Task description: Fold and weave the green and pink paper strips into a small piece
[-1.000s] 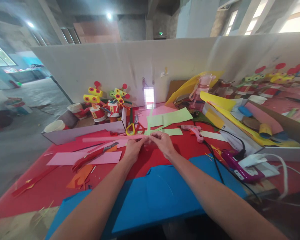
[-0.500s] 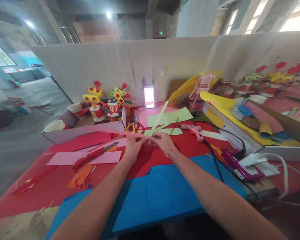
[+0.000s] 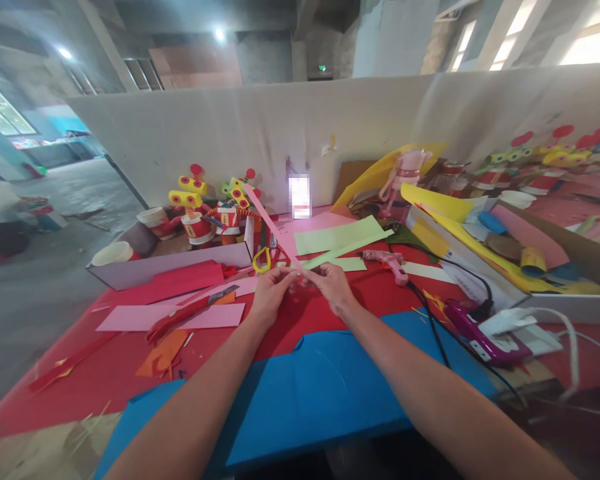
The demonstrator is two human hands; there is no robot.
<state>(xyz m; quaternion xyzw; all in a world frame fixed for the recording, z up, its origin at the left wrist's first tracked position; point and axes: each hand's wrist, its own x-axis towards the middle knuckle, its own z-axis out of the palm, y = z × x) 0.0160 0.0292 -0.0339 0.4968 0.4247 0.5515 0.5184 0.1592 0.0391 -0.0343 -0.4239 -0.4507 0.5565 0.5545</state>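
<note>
A pink paper strip (image 3: 273, 229) and a light green paper strip (image 3: 347, 249) meet at my fingertips, crossing at their near ends. My left hand (image 3: 274, 291) pinches the strips at this joint. Close beside it, my right hand (image 3: 333, 288) is closed on the same joint from the other side. The pink strip points up and to the left; the green one slants off to the right. How the ends overlap is hidden by my fingers. Beyond the hands lie green paper sheets (image 3: 333, 237) and yellow-handled scissors (image 3: 262, 260).
A pink glue gun (image 3: 387, 261) lies right of my hands, its cable near a purple power strip (image 3: 485, 337). Paper robots (image 3: 196, 227) stand in a box on the left. A red utility knife (image 3: 183, 317) rests on pink paper. At right is a box (image 3: 485, 267) of scraps.
The pink strip has swung from lying leftward to pointing up and left. The green strip has swung from upright down to the right. Both hands stay at the joint.
</note>
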